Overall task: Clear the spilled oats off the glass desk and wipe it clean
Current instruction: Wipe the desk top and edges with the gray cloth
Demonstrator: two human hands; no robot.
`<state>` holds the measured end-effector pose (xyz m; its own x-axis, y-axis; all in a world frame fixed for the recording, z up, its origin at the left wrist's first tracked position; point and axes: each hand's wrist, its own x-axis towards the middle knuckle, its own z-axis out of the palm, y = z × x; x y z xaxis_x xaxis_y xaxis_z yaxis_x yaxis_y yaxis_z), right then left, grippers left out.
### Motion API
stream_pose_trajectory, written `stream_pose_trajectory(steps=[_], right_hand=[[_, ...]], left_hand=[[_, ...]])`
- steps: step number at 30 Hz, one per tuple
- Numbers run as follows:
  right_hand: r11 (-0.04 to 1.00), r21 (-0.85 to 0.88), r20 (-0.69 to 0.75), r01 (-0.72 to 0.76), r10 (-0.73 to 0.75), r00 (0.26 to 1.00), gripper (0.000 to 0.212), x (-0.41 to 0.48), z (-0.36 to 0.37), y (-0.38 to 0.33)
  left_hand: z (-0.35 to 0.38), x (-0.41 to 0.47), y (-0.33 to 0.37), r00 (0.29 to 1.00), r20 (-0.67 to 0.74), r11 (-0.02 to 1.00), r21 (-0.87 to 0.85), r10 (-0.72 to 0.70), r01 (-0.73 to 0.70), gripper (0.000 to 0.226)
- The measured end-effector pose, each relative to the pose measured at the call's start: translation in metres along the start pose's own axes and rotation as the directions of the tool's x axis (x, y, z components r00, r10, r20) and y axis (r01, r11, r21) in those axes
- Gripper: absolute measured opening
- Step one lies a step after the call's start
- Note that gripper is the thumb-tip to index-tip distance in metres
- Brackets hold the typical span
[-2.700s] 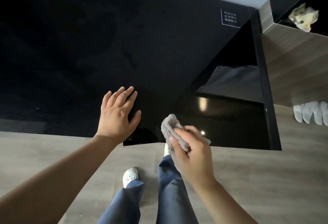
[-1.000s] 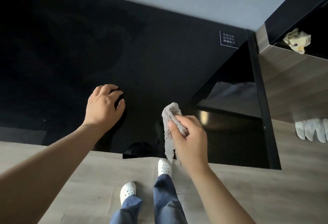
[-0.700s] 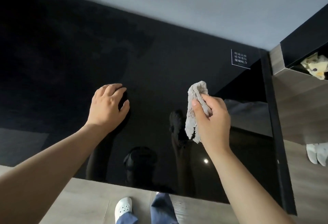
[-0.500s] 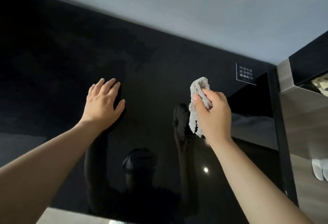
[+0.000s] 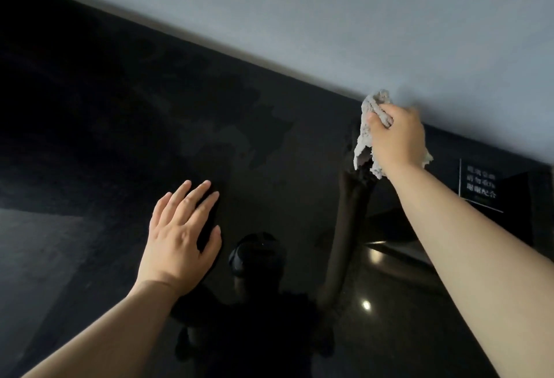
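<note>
The right hand (image 5: 395, 137) was clenched around a crumpled grey cloth (image 5: 364, 137), held out at the far edge of the glossy black glass desk (image 5: 105, 107), by the grey wall (image 5: 329, 17). The left hand (image 5: 180, 236) lay open, fingers spread, flat on the glass as a brace. No oats showed on the dark surface, only faint smears, so this looked like the wiping stage. The next move probably called for pressing the cloth down and dragging it back across the smears.
</note>
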<state>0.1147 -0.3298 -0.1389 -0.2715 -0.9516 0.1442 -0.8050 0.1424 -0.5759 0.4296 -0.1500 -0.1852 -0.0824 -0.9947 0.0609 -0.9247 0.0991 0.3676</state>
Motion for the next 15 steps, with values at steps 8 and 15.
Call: stream_pose_trajectory(steps=[8, 15], right_hand=[[0.971, -0.237, 0.001, -0.044, 0.045, 0.999, 0.028, 0.033, 0.044, -0.004], [0.991, 0.067, 0.449, 0.118, -0.136, 0.883, 0.024, -0.064, 0.023, -0.028]], left_hand=[[0.001, 0.003, -0.002, 1.0, 0.024, 1.0, 0.019, 0.001, -0.001, 0.056], [0.001, 0.003, 0.0, 1.0, 0.021, 1.0, 0.025, -0.003, 0.002, 0.056]])
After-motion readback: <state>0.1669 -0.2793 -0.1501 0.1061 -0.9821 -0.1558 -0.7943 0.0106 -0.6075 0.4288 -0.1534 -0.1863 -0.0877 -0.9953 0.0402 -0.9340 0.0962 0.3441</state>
